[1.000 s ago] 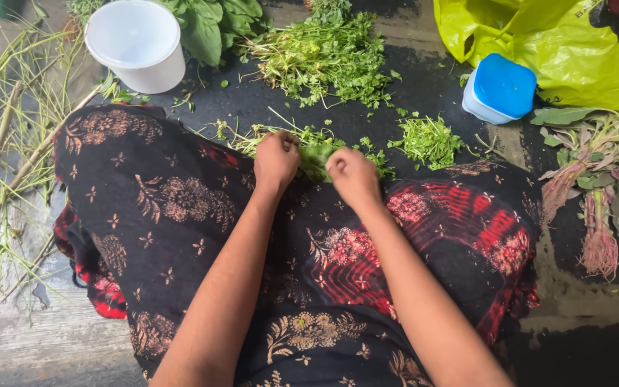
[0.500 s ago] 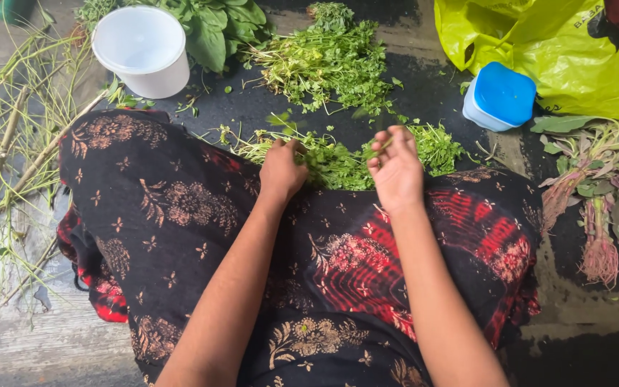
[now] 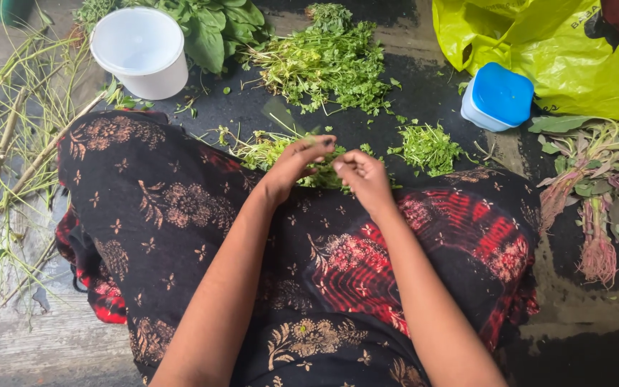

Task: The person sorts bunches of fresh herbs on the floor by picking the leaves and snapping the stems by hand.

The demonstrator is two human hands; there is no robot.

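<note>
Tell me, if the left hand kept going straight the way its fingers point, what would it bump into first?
The left hand points right, toward the right hand. It would probably meet those fingertips first, with the green sprigs just beneath; depth is hard to judge.

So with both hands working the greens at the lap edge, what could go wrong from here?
Bits picked by the left hand and right hand may fall on the dark skirt rather than the small pile. Picked leaves could mix with the stalks on the left. A stray elbow might tip the white cup, though it sits apart.
</note>
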